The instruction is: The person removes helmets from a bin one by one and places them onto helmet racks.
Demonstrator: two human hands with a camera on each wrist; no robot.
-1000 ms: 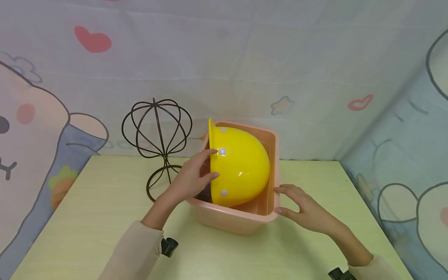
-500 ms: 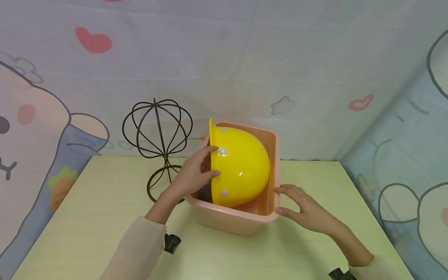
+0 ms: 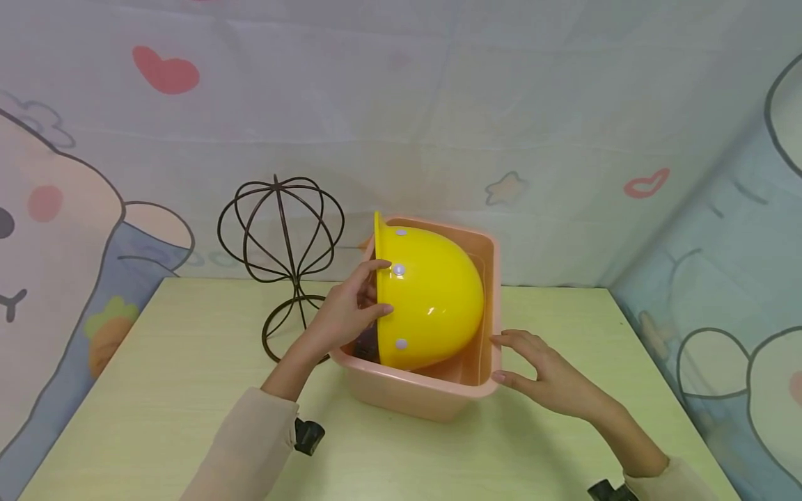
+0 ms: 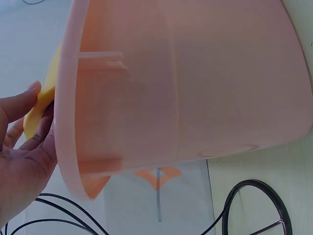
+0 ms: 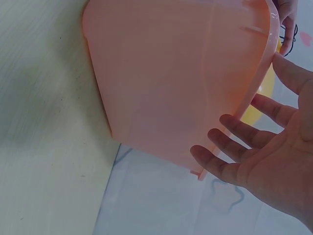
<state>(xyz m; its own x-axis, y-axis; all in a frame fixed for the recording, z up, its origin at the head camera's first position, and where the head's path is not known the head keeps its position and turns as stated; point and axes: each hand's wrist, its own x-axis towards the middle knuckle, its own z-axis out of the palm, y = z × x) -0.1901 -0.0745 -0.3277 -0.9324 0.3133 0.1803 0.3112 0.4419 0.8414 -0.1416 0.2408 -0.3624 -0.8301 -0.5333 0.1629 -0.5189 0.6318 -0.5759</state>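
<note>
In the head view a yellow hard hat [image 3: 438, 299] with pale round studs lies on its side in a pink plastic tub [image 3: 407, 398], brim toward the left. My left hand [image 3: 338, 314] pinches the brim, thumb outside and other fingers reaching into the hat's hollow. The left wrist view shows the left hand [image 4: 24, 152] at the tub's rim, with a strip of yellow brim between thumb and fingers. My right hand [image 3: 554, 379] touches the tub's right rim with thumb and fingertips. In the right wrist view the right hand's [image 5: 279, 152] fingers are spread and loosely extended along the outer wall.
A dark wire stand [image 3: 294, 273] with a globe-shaped top stands left of the tub, close behind my left forearm. The pale wooden table [image 3: 188, 390] ends at a cloth backdrop [image 3: 564, 104] printed with cartoon figures. Something dark [image 3: 366, 346] shows inside the tub under the brim.
My left hand and forearm have shifted very slightly up and to the right at the brim. The hard hat, the tub and my right hand look still.
</note>
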